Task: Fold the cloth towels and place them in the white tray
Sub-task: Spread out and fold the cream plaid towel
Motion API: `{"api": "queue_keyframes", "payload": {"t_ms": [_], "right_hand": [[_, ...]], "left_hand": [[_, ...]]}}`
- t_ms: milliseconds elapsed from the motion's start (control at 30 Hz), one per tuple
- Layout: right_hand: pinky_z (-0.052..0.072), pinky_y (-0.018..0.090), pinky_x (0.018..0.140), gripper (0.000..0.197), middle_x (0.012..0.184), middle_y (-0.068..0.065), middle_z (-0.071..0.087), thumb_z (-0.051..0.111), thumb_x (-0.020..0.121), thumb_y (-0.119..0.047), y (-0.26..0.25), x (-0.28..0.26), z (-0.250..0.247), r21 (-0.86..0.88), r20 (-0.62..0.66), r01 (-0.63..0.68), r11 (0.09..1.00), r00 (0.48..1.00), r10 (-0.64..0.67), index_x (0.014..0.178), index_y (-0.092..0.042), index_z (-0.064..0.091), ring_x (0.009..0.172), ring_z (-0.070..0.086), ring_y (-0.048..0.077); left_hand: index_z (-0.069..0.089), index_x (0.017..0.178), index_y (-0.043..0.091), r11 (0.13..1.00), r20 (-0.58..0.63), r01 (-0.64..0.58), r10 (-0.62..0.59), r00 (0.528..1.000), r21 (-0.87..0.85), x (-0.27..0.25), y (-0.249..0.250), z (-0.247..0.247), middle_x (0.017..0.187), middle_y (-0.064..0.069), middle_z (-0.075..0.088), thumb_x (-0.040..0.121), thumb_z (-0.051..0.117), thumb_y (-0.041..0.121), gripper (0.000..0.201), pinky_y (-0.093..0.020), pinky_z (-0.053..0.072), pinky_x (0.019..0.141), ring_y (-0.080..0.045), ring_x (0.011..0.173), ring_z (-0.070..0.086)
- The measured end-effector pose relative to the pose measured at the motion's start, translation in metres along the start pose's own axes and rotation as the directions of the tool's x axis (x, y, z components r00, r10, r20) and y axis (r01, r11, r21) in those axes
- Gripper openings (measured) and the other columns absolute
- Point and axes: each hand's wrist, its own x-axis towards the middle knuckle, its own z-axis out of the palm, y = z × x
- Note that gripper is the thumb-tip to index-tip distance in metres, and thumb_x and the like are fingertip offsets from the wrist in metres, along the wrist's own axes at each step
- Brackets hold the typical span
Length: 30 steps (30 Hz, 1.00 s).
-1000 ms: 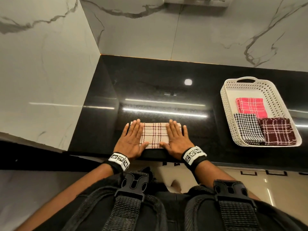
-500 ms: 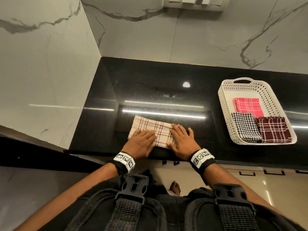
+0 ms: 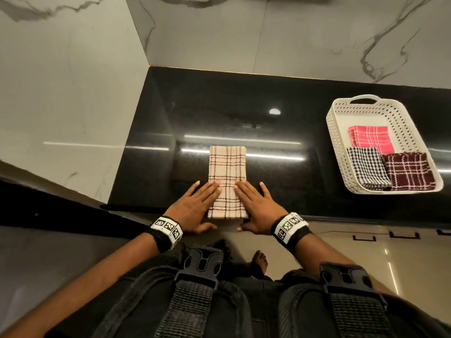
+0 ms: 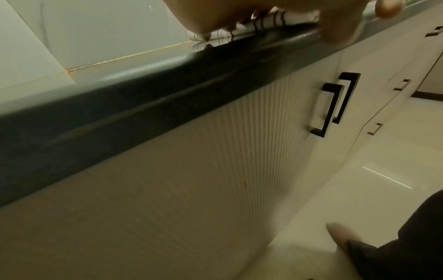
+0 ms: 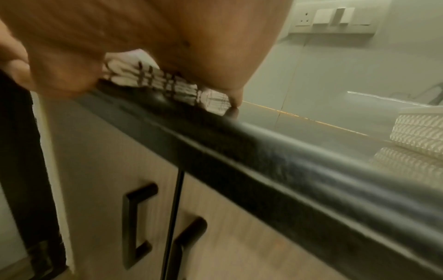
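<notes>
Head view: a beige plaid towel, folded into a narrow strip, lies on the black countertop with its long axis running straight away from the person, its near end at the counter's front edge. The left hand and right hand flank that near end, one on each long edge, fingers straight and flat, fingertips resting on the cloth and thumbs hanging past the counter edge. Neither hand grasps anything; both only press (the wrist views show palm and cloth at the edge, blurred, and add little). The far end lies free, well beyond the fingertips, so the next fold is probably made across the long axis, bringing one end over the other. The white tray stands well apart to the right, so the right hand is the nearer one for the transfer. It already holds a pink towel, a black-and-white checked towel and a maroon plaid towel, all folded, with bare floor left at its far end.
</notes>
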Motion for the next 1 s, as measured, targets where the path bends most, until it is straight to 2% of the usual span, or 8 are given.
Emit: {"api": "queue_keyframes", "payload": {"t_ms": [67,133,267,333,433,533,733,1000], "right_hand": [[-0.009,0.056,0.119,0.116,0.165,-0.002,-0.016,0.069,0.080,-0.054,0.006,-0.001,0.009,-0.033,-0.021,0.003,0.999,1.000,-0.004,0.157,-0.025,-0.012,0.150,-0.018,0.015],[-0.003,0.057,0.120,0.108,0.166,-0.002,-0.008,0.071,0.083,-0.041,0.005,-0.002,0.016,-0.023,-0.079,-0.010,1.000,0.997,0.008,0.158,-0.025,-0.006,0.150,-0.014,0.014],[0.002,0.051,0.122,0.082,0.163,-0.003,0.022,0.070,0.085,-0.031,-0.006,-0.010,0.026,0.132,-0.251,-0.028,0.991,0.966,0.060,0.155,-0.025,0.026,0.151,0.007,0.011],[0.015,0.049,0.122,0.064,0.152,-0.003,0.044,0.069,0.084,-0.021,-0.008,-0.013,0.028,0.301,-0.319,-0.029,0.953,0.939,0.129,0.144,-0.026,0.047,0.145,0.029,0.013],[0.048,0.047,0.101,0.033,0.122,-0.005,0.067,0.063,0.089,-0.018,-0.012,-0.008,0.013,0.654,-0.348,-0.042,0.755,0.870,0.349,0.121,-0.028,0.063,0.116,0.059,0.016],[0.055,0.042,0.087,0.017,0.109,-0.003,0.072,0.056,0.098,-0.029,-0.017,0.008,-0.012,0.799,-0.265,-0.114,0.591,0.815,0.515,0.112,-0.019,0.061,0.099,0.067,0.014],[0.052,0.048,0.082,0.030,0.107,0.017,0.068,0.042,0.102,-0.039,-0.019,0.043,-0.028,0.731,-0.134,-0.390,0.560,0.722,0.679,0.106,-0.010,0.050,0.097,0.063,0.039],[0.045,0.045,0.078,0.040,0.111,0.024,0.065,0.035,0.105,-0.043,-0.009,0.060,-0.041,0.564,-0.082,-0.565,0.602,0.687,0.722,0.111,-0.006,0.048,0.102,0.061,0.046]], "left_hand": [[0.012,0.158,0.012,1.000,-0.074,0.006,-0.007,0.997,-0.012,0.001,0.001,0.005,0.166,-0.011,0.008,0.079,0.064,0.044,0.099,-0.049,0.010,0.123,-0.024,0.153,0.008],[0.026,0.153,0.012,0.997,-0.153,0.009,-0.020,0.988,-0.073,0.001,0.004,0.008,0.162,-0.011,0.026,0.077,0.070,0.033,0.091,-0.051,0.022,0.120,-0.025,0.150,0.025],[0.049,0.140,0.011,0.973,-0.307,-0.058,-0.013,0.952,-0.222,0.001,0.008,0.008,0.144,-0.013,0.051,0.079,0.075,0.024,0.067,-0.050,0.042,0.109,-0.031,0.131,0.052],[0.062,0.126,0.013,0.932,-0.372,-0.073,-0.070,0.926,-0.356,0.003,0.008,0.000,0.130,-0.010,0.061,0.079,0.072,0.020,0.049,-0.047,0.050,0.099,-0.028,0.118,0.059],[0.059,0.119,0.016,0.775,-0.245,0.087,-0.301,0.922,-0.627,0.011,0.009,-0.020,0.113,-0.009,0.067,0.090,0.058,0.021,0.029,-0.045,0.052,0.090,-0.029,0.103,0.062],[0.053,0.115,0.016,0.625,-0.131,0.252,-0.499,0.856,-0.739,0.029,0.005,-0.039,0.107,-0.011,0.071,0.101,0.048,0.034,0.024,-0.042,0.053,0.082,-0.034,0.096,0.066],[0.048,0.108,0.010,0.569,-0.015,0.417,-0.603,0.797,-0.709,0.062,0.004,-0.051,0.106,-0.019,0.067,0.103,0.044,0.033,0.024,-0.040,0.049,0.077,-0.039,0.096,0.064],[0.049,0.110,0.009,0.475,0.068,0.561,-0.720,0.691,-0.678,0.079,0.005,-0.061,0.108,-0.018,0.066,0.102,0.047,0.032,0.024,-0.042,0.048,0.084,-0.040,0.101,0.063]]}}
